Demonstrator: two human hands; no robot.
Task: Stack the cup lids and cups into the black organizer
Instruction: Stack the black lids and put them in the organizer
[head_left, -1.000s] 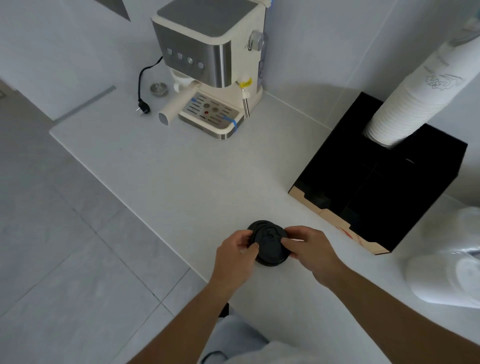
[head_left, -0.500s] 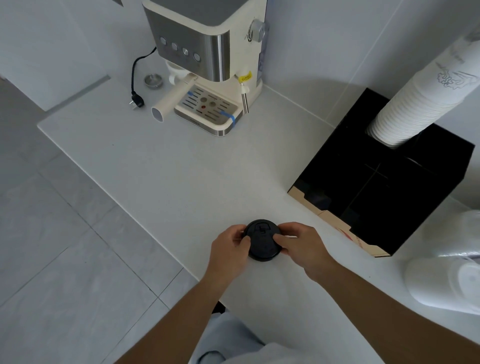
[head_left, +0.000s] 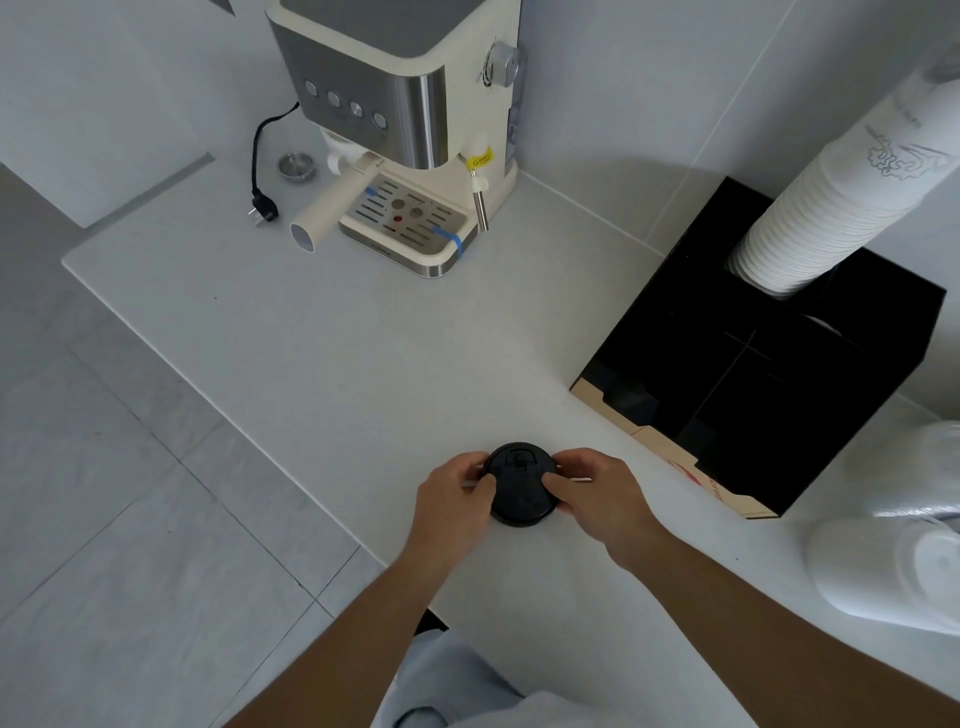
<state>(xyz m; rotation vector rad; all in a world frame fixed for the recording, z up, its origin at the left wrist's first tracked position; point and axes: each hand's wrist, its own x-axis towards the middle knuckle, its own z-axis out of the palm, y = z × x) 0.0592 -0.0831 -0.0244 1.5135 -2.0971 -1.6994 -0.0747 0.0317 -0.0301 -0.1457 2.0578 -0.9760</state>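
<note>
A stack of black cup lids (head_left: 519, 486) sits on the white counter near its front edge. My left hand (head_left: 454, 501) grips its left side and my right hand (head_left: 597, 493) grips its right side, thumbs on top. The black organizer (head_left: 769, 384) stands to the right against the wall, with a tall tilted stack of white paper cups (head_left: 841, 187) in its back compartment. Its front compartments look dark; I cannot tell what is in them.
A cream and steel espresso machine (head_left: 410, 124) stands at the back, its portafilter handle (head_left: 332, 213) pointing forward. A black plug (head_left: 264, 212) and a small metal cup (head_left: 296, 166) lie left of it. Clear plastic-wrapped white items (head_left: 893, 571) lie at the right edge.
The lids were slightly offset a second ago; both hands have squared them into one neat stack. The hands stayed in place while the view shifted slightly.
</note>
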